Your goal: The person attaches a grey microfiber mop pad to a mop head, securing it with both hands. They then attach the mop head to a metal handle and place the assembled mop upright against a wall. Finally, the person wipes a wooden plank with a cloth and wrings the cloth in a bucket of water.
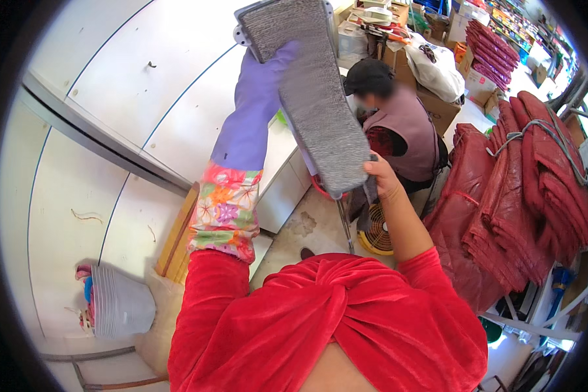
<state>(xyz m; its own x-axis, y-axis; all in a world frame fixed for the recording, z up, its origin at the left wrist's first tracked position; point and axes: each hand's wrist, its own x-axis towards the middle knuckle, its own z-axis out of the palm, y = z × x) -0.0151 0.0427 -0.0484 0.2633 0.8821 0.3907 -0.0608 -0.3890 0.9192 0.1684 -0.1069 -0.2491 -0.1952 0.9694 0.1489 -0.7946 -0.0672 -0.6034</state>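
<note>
Grey panel [323, 121] has the left grip [268, 75] closed on its left edge, right grip [384, 176], closure unclear, at bottom corner.

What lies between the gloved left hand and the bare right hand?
A long grey panel reaches from the left hand to the right hand; the head view shows it.

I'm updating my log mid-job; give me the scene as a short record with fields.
Held item: long grey panel, tilted
Left hand: in a purple glove with floral cuff, at the panel's left edge
Right hand: bare, at the panel's lower right corner
Co-worker: right of the panel
Far right: folded dark-red bundles
Lower left: pale ribbed container
</note>
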